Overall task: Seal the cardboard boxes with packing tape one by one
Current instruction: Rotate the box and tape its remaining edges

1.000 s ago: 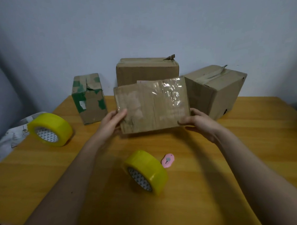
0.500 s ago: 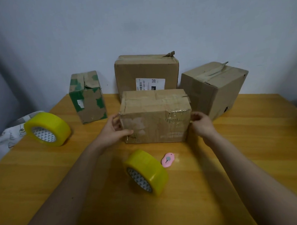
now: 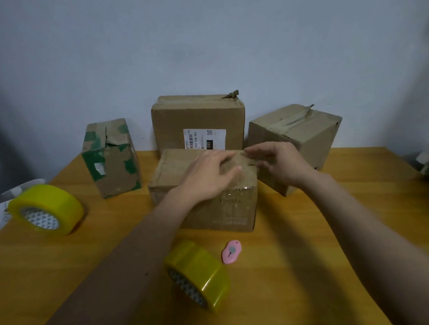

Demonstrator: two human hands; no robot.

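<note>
Cardboard box (image 3: 205, 207) sits mid-desk (image 3: 335, 255), flaps down but no fresh tape visible. Left hand (image 3: 209, 177) presses its top with spread grip; right hand (image 3: 280, 164) hovers at the box's right edge, fingers loose. Both yellow tape rolls (image 3: 197, 273) lie untouched; three more boxes (image 3: 198, 121) wait behind, so sealing seems barely begun.

Left hand (image 3: 206, 177) flat, right hand (image 3: 280, 163) hovering — fingers extended

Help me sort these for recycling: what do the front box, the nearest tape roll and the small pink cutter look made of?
Front box: matte brown cardboard, creased, with glossy old tape. Nearest tape roll: shiny translucent yellow plastic film on a printed, probably card, core. Pink cutter: smooth, likely plastic.
</note>
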